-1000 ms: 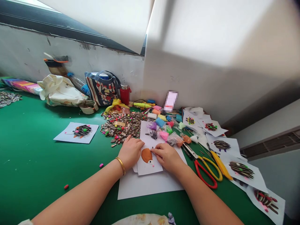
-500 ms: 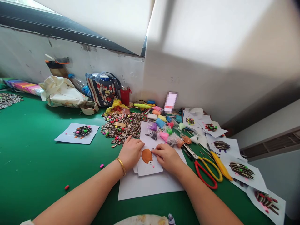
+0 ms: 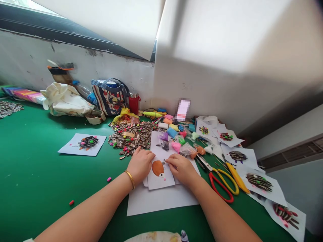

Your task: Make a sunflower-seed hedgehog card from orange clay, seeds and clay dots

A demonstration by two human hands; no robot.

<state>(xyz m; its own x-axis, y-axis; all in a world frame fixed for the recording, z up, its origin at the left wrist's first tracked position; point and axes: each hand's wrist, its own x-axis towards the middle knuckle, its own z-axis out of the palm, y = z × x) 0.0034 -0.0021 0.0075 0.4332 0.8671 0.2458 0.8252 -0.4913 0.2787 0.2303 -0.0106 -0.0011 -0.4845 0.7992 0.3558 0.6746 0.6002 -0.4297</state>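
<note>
A small white card (image 3: 156,183) carries a flat brown clay shape (image 3: 157,168) with a white face, a dark eye and a pink nose. My left hand (image 3: 141,165) lies with its fingers flat along the card's upper left edge. To the right of the brown shape, my right hand (image 3: 180,167) has its fingertips drawn together. A small dark grey piece (image 3: 163,163) shows just left of those fingertips; whether anything is between them is hidden. Under the card is a larger white sheet (image 3: 161,203).
Striped seeds (image 3: 136,134) with coloured bits are heaped behind my left hand. Bagged clay (image 3: 176,146) stands beyond the card. Scissors (image 3: 223,183) and a yellow cutter (image 3: 237,178) lie right, beside several decorated cards (image 3: 290,218). Another decorated card (image 3: 68,148) is at left.
My right fingertips have shifted slightly right, away from the brown shape, and the small dark grey piece beside them now shows more. My left hand holds its place.
</note>
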